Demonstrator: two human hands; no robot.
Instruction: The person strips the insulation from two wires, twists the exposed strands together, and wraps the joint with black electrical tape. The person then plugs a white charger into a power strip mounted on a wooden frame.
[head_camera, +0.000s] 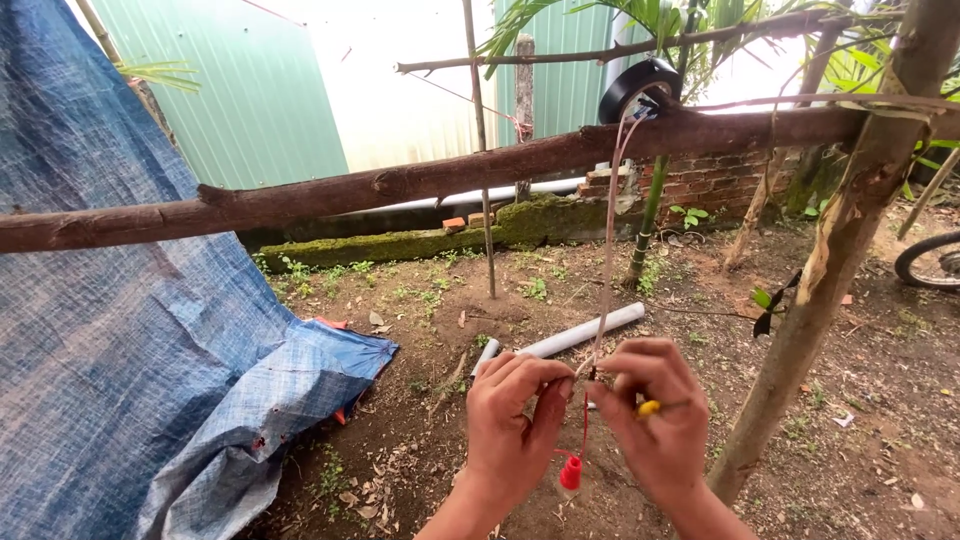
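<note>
My left hand (512, 420) and my right hand (655, 415) are close together at the bottom centre, both pinching a thin pale wire (607, 240). The wire runs up to a roll of black tape (638, 85) resting on a long wooden pole (400, 182). A red strand with a red cap (570, 473) dangles between my wrists. A small yellow piece (648, 407) shows between the fingers of my right hand.
A blue tarp (130, 350) hangs at the left. A slanted tree trunk (830, 270) stands at the right. A white pipe (580, 332) lies on the dirt ground. Behind are a green metal wall (250, 90), brick wall (710, 180) and bicycle wheel (932, 262).
</note>
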